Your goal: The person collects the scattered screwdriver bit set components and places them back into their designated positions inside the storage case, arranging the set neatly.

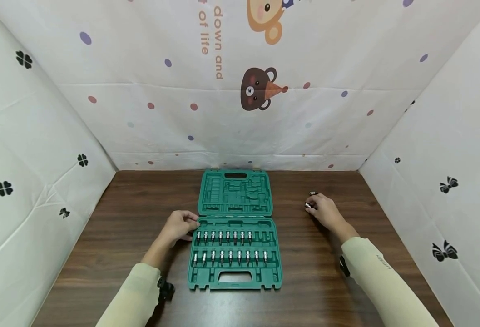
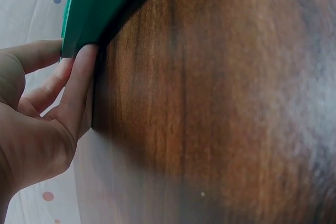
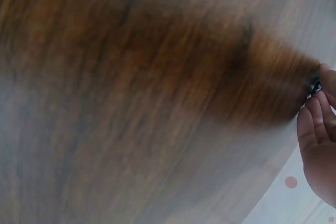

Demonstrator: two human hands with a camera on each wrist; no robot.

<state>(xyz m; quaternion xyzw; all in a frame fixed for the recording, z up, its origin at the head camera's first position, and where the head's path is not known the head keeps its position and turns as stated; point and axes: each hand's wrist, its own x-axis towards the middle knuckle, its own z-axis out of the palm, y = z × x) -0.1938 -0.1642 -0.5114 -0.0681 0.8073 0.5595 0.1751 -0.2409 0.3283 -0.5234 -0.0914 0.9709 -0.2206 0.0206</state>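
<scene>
An opened green tool case lies on the table, with two rows of small silver bit sockets in its near half. The moulded lid is laid back and holds no tools. My left hand grips the left edge of the case, thumb and fingers on either side of the green rim in the left wrist view. Off to the right of the case, my right hand pinches a small bit socket close to the tabletop. In the right wrist view the fingers mostly hide that bit socket.
Just beyond the right hand lies another small bit socket. The dark wooden table ends at a patterned cloth wall at the back, with more cloth at both sides. Slots at the right of the case's upper row hold no socket.
</scene>
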